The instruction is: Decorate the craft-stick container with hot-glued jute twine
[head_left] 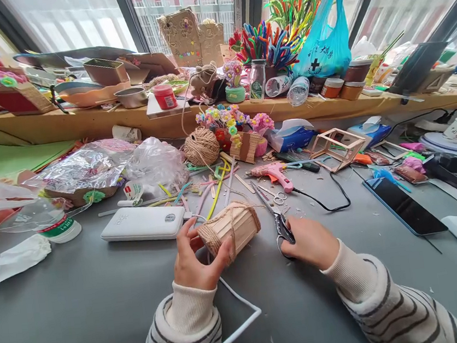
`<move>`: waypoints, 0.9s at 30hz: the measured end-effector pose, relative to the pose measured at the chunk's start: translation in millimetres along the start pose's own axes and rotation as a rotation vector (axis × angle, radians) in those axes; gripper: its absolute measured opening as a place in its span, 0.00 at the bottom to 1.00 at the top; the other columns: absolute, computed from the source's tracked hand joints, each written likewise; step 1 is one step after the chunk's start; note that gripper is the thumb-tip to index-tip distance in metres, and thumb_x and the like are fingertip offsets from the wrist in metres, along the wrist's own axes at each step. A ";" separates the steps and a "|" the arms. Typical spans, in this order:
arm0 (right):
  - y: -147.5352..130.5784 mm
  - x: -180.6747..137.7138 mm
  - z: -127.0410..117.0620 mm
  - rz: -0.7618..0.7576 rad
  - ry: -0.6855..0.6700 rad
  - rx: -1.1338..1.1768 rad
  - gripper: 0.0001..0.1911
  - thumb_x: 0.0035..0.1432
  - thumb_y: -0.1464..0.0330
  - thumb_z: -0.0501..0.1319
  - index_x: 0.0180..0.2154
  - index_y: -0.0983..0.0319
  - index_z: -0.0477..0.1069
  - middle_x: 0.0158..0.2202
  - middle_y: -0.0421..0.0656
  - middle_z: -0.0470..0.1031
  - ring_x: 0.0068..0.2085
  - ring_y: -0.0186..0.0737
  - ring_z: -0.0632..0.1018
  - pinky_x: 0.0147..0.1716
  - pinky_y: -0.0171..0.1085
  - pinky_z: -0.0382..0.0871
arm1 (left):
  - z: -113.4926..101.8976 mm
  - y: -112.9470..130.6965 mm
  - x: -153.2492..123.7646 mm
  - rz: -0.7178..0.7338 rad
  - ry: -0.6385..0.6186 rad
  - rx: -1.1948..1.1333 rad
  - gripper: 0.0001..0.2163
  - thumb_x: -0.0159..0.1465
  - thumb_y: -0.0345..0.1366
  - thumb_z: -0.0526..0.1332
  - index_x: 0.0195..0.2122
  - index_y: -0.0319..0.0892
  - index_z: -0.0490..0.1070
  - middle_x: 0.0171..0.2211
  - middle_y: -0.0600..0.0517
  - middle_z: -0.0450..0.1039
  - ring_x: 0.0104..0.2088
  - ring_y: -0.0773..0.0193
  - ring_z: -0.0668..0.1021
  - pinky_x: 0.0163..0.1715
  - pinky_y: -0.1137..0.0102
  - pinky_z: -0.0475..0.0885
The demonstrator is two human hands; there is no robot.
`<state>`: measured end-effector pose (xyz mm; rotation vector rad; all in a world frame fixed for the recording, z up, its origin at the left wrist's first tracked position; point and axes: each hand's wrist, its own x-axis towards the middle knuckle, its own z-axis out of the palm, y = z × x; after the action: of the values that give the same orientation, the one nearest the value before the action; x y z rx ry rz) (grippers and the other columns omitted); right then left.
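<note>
My left hand (199,257) is closed round a small cylinder of wooden sticks (238,226), tilted on its side, with twine wrapped at both ends and a strand running along it. In my right hand (311,242) are black-handled scissors (282,226), their blades pointing away toward the pink glue gun (276,176). A smaller pair of scissors (278,196) lies just past the blades. Behind the cylinder, a ball of twine (201,146) rests on the table, its strand trailing forward.
A white power bank (142,223) lies left of my left hand, and its white cable (243,302) runs under the cylinder toward me. Pipe cleaners (217,186) are scattered ahead. A phone (403,204) lies at right, a wooden stick frame (335,148) behind. Jars line the ledge (157,122).
</note>
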<state>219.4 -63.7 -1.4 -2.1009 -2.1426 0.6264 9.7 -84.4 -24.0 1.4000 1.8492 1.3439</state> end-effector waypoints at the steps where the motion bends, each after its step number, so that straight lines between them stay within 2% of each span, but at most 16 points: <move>1: 6.0 -1.4 -2.9 -0.008 -0.034 0.031 0.03 0.42 0.69 0.55 0.24 0.62 0.61 0.22 0.46 0.70 0.27 0.46 0.73 0.25 0.38 0.59 | -3.0 3.7 0.5 -0.049 -0.029 0.019 0.38 0.44 0.54 0.62 0.54 0.39 0.55 0.40 0.44 0.69 0.36 0.55 0.76 0.42 0.56 0.69; 4: 26.9 -9.9 -9.9 -0.043 -0.161 0.172 0.05 0.45 0.67 0.53 0.23 0.60 0.57 0.22 0.42 0.71 0.26 0.39 0.73 0.26 0.36 0.63 | -10.6 13.3 1.5 -0.141 -0.104 0.120 0.39 0.45 0.58 0.58 0.54 0.41 0.55 0.37 0.46 0.71 0.36 0.53 0.76 0.44 0.54 0.67; 7: 47.0 -25.2 -12.7 -0.039 -0.259 0.351 0.14 0.54 0.58 0.45 0.27 0.60 0.57 0.27 0.44 0.75 0.27 0.35 0.75 0.27 0.34 0.69 | -14.3 20.0 1.1 -0.160 -0.141 0.247 0.37 0.47 0.59 0.55 0.53 0.41 0.56 0.35 0.48 0.72 0.35 0.54 0.76 0.42 0.58 0.68; 9: 57.3 -38.1 -13.4 0.028 -0.303 0.643 0.18 0.51 0.52 0.52 0.27 0.61 0.59 0.30 0.47 0.76 0.30 0.37 0.76 0.30 0.34 0.71 | -14.6 23.0 -0.4 -0.144 -0.158 0.330 0.36 0.48 0.59 0.53 0.53 0.41 0.57 0.36 0.48 0.71 0.34 0.55 0.76 0.39 0.60 0.68; 11: 64.8 -50.8 -14.6 0.100 -0.233 0.736 0.20 0.46 0.50 0.57 0.27 0.61 0.62 0.32 0.47 0.76 0.32 0.39 0.77 0.32 0.34 0.72 | -13.8 25.4 -3.4 -0.125 -0.175 0.407 0.34 0.49 0.59 0.51 0.52 0.41 0.58 0.37 0.48 0.71 0.32 0.56 0.76 0.37 0.62 0.68; 13: 70.4 -61.0 -17.1 0.125 -0.158 0.731 0.19 0.44 0.51 0.59 0.27 0.61 0.67 0.34 0.47 0.77 0.34 0.41 0.77 0.34 0.33 0.72 | -12.3 27.5 -7.6 -0.104 -0.181 0.488 0.33 0.51 0.58 0.50 0.53 0.41 0.57 0.36 0.49 0.72 0.32 0.55 0.76 0.35 0.63 0.68; 16: 76.8 -68.8 -22.8 0.052 -0.107 0.624 0.18 0.42 0.54 0.62 0.31 0.60 0.72 0.35 0.46 0.77 0.38 0.42 0.77 0.39 0.33 0.71 | -10.5 29.1 -14.7 -0.056 -0.159 0.647 0.32 0.54 0.57 0.49 0.54 0.40 0.56 0.31 0.49 0.74 0.32 0.52 0.77 0.30 0.64 0.67; 19: 79.5 -68.5 -28.5 -0.029 -0.033 0.522 0.19 0.41 0.55 0.63 0.34 0.59 0.74 0.35 0.45 0.78 0.37 0.43 0.77 0.38 0.33 0.72 | -10.1 26.5 -18.3 0.054 -0.114 0.732 0.35 0.55 0.59 0.46 0.56 0.37 0.54 0.30 0.48 0.74 0.30 0.51 0.76 0.28 0.63 0.66; 23: 73.9 -62.9 -33.4 -0.109 0.034 0.413 0.18 0.40 0.55 0.64 0.33 0.59 0.74 0.31 0.42 0.77 0.33 0.42 0.78 0.34 0.32 0.73 | -9.9 16.7 -14.9 0.182 -0.075 0.550 0.37 0.54 0.62 0.43 0.55 0.38 0.55 0.43 0.43 0.71 0.38 0.51 0.75 0.37 0.60 0.68; 27: 64.1 -58.5 -34.9 -0.123 0.099 0.461 0.19 0.40 0.54 0.63 0.32 0.59 0.74 0.31 0.43 0.77 0.33 0.42 0.78 0.35 0.34 0.73 | -11.8 7.3 -7.1 0.039 -0.158 0.194 0.35 0.54 0.62 0.45 0.54 0.39 0.56 0.48 0.42 0.67 0.40 0.55 0.75 0.42 0.58 0.69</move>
<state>294.7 -113.8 22.0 -1.7064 -1.8361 0.8808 6.2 -95.8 -13.8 1.5978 1.8949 1.0611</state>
